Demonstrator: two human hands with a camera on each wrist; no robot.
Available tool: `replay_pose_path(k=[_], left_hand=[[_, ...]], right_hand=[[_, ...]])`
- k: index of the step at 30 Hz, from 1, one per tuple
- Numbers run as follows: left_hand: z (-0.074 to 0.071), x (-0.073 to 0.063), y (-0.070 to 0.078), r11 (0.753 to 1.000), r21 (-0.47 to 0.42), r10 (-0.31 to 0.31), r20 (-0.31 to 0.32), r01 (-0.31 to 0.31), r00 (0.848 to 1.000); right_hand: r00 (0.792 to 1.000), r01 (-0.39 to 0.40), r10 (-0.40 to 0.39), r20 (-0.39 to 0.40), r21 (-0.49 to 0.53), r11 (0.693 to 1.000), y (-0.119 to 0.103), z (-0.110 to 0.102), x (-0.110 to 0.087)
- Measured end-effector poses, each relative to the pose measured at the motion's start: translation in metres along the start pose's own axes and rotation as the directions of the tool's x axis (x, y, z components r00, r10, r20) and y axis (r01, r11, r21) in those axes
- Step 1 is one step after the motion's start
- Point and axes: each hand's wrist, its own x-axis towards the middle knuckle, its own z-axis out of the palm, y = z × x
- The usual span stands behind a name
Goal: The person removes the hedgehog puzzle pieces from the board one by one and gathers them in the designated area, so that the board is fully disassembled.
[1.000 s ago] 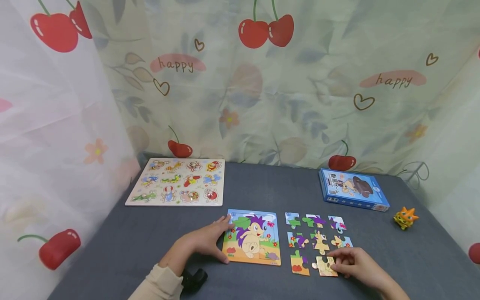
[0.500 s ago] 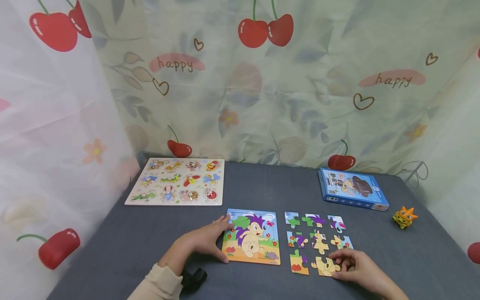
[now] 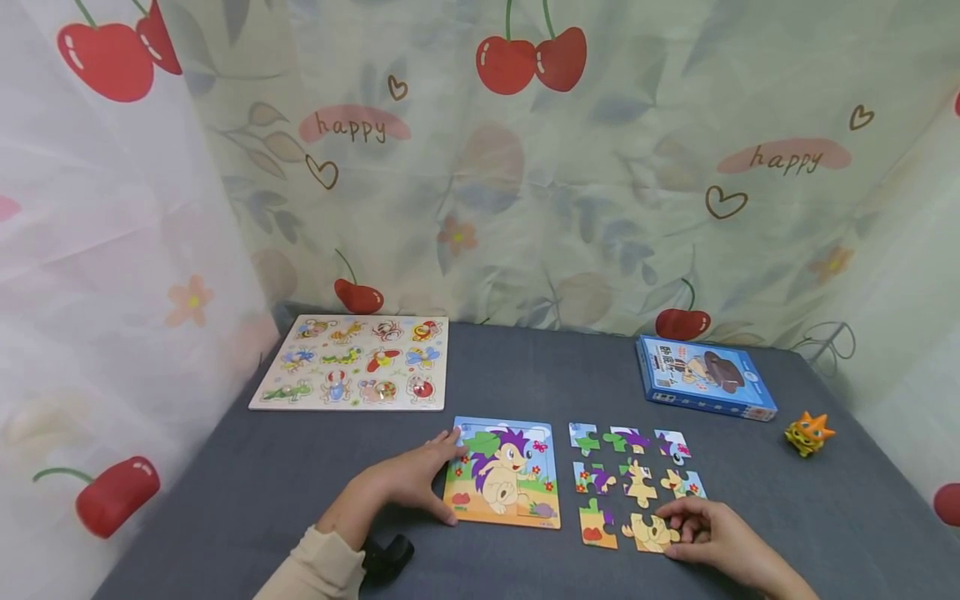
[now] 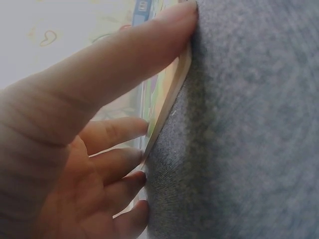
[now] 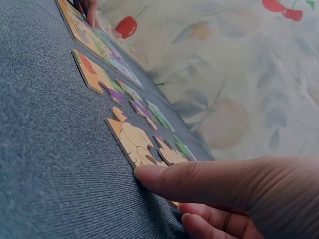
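A hedgehog puzzle board (image 3: 504, 475) lies flat on the grey table (image 3: 300, 475). My left hand (image 3: 408, 482) rests flat beside it, fingers (image 4: 119, 133) and thumb (image 4: 149, 47) touching the board's left edge (image 4: 172, 97). Right of the board, several loose pieces (image 3: 633, 462) lie in a grid. My right hand (image 3: 711, 537) sits at the front right, its fingers curled on a tan puzzle piece (image 3: 647, 533). In the right wrist view my thumb (image 5: 199, 181) touches the edge of that tan piece (image 5: 130, 142), which lies flat. An orange-and-green piece (image 3: 597, 527) lies just left of it.
A wooden peg puzzle with insect pictures (image 3: 356, 362) lies at the back left. A blue box (image 3: 705, 377) and a small orange toy (image 3: 808, 433) sit at the back right. A black object (image 3: 390, 557) lies by my left wrist. Cherry-print curtains surround the table.
The tan piece has turned and slid slightly left under my right hand's fingers. My left hand and the board have stayed put.
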Motion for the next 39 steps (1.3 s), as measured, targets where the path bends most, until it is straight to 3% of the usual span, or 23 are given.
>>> replay_pose_path(k=[11, 18, 24, 31, 39], left_hand=[[-0.001, 0.0, -0.001, 1.0, 0.003, 0.003, 0.0, -0.003, 1.0], [0.0, 0.001, -0.002, 1.0, 0.003, -0.002, 0.002, 0.002, 1.0], [0.0, 0.001, -0.002, 1.0, 0.002, -0.003, -0.001, 0.003, 1.0], [0.0, -0.001, 0.001, 1.0, 0.0, 0.0, -0.006, 0.0, 1.0], [0.0, -0.001, 0.001, 1.0, 0.0, 0.0, -0.009, 0.0, 1.0]], right_hand=[[1.0, 0.027, -0.027, 0.002, 0.0, 1.0, -0.002, -0.001, 0.002], [0.999, 0.027, -0.029, -0.044, -0.048, 0.998, -0.007, -0.004, 0.009], [0.997, 0.056, -0.06, -0.055, -0.063, 0.996, -0.023, -0.006, 0.02], [0.992, 0.124, -0.124, 0.01, -0.035, 0.992, -0.044, 0.002, 0.039], [0.985, 0.168, -0.166, 0.041, -0.075, 0.983, -0.068, 0.019, 0.06]])
